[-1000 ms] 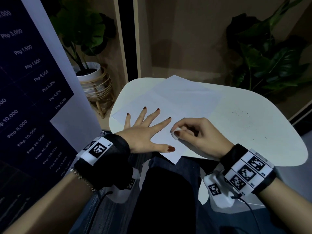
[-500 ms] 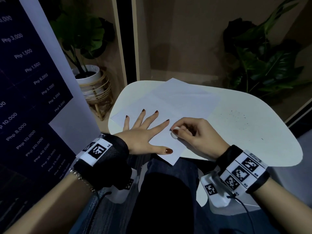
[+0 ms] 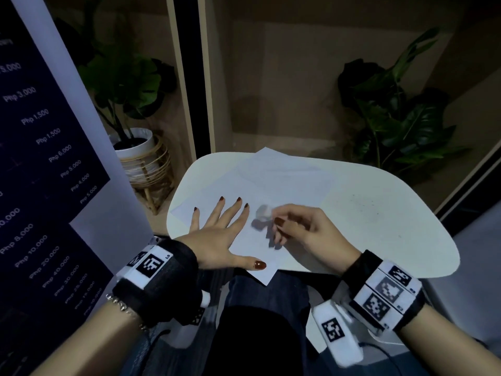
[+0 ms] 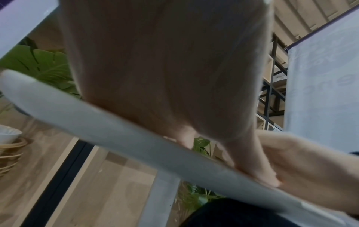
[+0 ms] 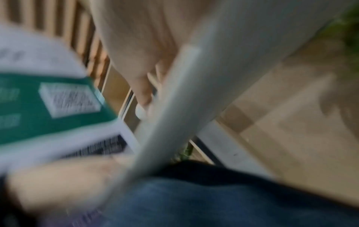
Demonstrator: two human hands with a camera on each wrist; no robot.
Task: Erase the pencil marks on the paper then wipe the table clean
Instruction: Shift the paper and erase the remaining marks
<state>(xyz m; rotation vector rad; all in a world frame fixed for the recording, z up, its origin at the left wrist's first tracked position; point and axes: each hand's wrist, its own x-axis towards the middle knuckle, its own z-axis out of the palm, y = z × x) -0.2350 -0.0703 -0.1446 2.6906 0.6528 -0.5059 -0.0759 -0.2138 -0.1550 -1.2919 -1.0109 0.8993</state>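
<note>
A white sheet of paper (image 3: pixel 271 185) lies on the small white table (image 3: pixel 379 226), its near corner hanging over the front edge. My left hand (image 3: pixel 219 234) lies flat on the paper's left part with fingers spread. My right hand (image 3: pixel 303 229) hovers just above the paper beside it, blurred by motion. It pinches a small white eraser (image 3: pixel 264 213) between thumb and fingers. In the right wrist view the eraser (image 5: pixel 140 112) shows as a pale lump at the fingertips. Dark crumbs (image 3: pixel 363 204) speckle the table to the right of the paper.
A tall banner with price lists (image 3: pixel 46 169) stands close on the left. A potted plant in a rattan stand (image 3: pixel 138 158) sits on the floor behind it. A large leafy plant (image 3: pixel 401 126) stands beyond the table's right side. My lap is under the front edge.
My right hand has lifted off the paper and shifted up and left with the eraser, now blurred. The left hand stays flat on the sheet. The camera has tilted down slightly.
</note>
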